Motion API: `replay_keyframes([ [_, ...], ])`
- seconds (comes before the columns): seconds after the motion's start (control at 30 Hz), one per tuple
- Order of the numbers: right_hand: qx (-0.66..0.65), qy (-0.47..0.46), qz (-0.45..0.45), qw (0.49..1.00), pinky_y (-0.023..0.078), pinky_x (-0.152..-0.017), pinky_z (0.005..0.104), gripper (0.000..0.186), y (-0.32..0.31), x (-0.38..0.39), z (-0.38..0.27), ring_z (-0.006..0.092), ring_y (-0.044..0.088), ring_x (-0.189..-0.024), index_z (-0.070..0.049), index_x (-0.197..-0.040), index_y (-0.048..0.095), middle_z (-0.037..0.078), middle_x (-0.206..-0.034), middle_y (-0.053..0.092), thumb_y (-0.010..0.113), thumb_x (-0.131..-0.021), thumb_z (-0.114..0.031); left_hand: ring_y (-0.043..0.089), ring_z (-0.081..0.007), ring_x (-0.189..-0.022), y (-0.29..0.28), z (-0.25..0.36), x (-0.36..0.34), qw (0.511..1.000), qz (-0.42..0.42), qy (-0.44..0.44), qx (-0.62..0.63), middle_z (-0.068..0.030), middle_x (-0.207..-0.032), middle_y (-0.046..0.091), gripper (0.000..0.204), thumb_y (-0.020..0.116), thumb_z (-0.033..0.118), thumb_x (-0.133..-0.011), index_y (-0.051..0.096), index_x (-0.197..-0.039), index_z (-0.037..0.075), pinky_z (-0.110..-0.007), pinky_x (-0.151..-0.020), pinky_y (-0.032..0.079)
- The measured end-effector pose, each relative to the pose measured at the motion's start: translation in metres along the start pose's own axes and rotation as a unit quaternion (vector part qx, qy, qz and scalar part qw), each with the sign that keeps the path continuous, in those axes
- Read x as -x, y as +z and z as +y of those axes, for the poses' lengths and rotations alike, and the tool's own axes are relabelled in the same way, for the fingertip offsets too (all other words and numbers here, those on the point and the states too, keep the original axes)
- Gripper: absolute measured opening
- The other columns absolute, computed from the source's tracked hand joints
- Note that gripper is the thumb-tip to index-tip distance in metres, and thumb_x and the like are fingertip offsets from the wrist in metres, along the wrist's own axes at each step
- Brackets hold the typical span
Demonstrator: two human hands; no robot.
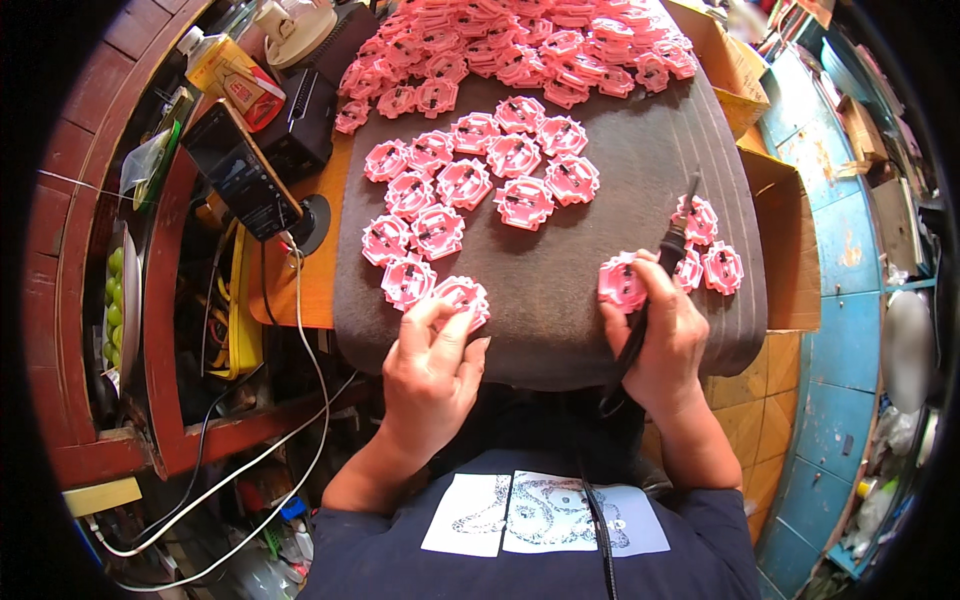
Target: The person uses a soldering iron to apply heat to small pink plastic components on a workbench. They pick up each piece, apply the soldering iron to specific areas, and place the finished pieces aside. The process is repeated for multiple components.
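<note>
My left hand (428, 368) is at the near edge of the dark mat (540, 320). Its thumb and fingers pinch a pink plastic part (466, 298) at the near end of a loose group. In my right hand (665, 335) is a soldering iron (673, 242), its thin tip pointing away from me and its black cord trailing down. The same hand's thumb and forefinger hold another pink plastic part (620, 284) by its edge. Several similar pieces with dark slots, such as this pink part (523, 203), lie between the hands and farther off.
A large heap of pink parts (520, 45) covers the far end. Three more lie right of my right hand, including one pink part (722, 268). At left stand a phone (240, 170) on a holder and a bottle (232, 75). Cardboard boxes (785, 240) flank the right side.
</note>
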State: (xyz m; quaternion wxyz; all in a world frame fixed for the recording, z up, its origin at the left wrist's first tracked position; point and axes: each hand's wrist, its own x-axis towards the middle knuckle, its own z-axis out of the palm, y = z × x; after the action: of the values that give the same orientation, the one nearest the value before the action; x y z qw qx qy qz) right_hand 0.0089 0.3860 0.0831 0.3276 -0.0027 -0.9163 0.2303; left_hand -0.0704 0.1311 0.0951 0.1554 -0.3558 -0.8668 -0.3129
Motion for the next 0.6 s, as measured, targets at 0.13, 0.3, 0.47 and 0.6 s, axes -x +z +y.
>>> replay_keyframes([
  [0.13, 0.043, 0.032, 0.035, 0.998, 0.059, -0.088, 0.0485, 0.066, -0.006, -0.001, 0.017, 0.0457, 0.072, -0.108, -0.003, -0.145, 0.053, 0.026, -0.134, 0.068, 0.078, -0.084, 0.000, 0.073, -0.0297, -0.091, 0.022, 0.008, -0.006, 0.998, -0.003, 0.034, 0.059, -0.0174, -0.121, 0.064, 0.030, 0.082, -0.006, -0.085, 0.073, -0.112, 0.000, -0.037, -0.078, 0.060],
  [0.3, -0.044, -0.029, 0.090, 0.995, 0.060, -0.091, 0.0474, 0.058, -0.010, 0.002, 0.019, 0.0463, 0.073, -0.108, -0.002, -0.141, 0.054, 0.029, -0.134, 0.068, 0.076, -0.087, 0.002, 0.068, -0.0332, -0.094, 0.038, 0.026, -0.030, 0.990, -0.046, 0.090, 0.101, -0.0150, -0.119, 0.065, 0.027, 0.087, 0.008, -0.082, 0.072, -0.104, 0.002, -0.043, -0.081, 0.057],
  [0.47, -0.156, -0.040, -0.005, 0.987, 0.054, -0.065, 0.0344, 0.052, -0.001, 0.010, 0.005, 0.0227, 0.064, -0.073, -0.004, -0.129, 0.056, 0.018, -0.120, 0.073, 0.076, -0.083, 0.009, 0.066, -0.0334, -0.095, 0.045, 0.031, -0.042, 0.984, -0.070, 0.114, 0.115, -0.0142, -0.118, 0.066, 0.026, 0.087, 0.014, -0.082, 0.071, -0.100, 0.003, -0.044, -0.082, 0.054],
  [0.6, -0.134, -0.047, -0.015, 0.990, 0.053, -0.063, 0.0365, 0.051, 0.001, 0.011, 0.005, 0.0259, 0.064, -0.072, -0.003, -0.128, 0.057, 0.014, -0.106, 0.071, 0.075, -0.083, 0.009, 0.066, -0.0331, -0.095, 0.045, 0.030, -0.044, 0.981, -0.083, 0.125, 0.123, -0.0144, -0.119, 0.067, 0.026, 0.087, 0.012, -0.081, 0.070, -0.097, 0.003, -0.044, -0.082, 0.054],
])
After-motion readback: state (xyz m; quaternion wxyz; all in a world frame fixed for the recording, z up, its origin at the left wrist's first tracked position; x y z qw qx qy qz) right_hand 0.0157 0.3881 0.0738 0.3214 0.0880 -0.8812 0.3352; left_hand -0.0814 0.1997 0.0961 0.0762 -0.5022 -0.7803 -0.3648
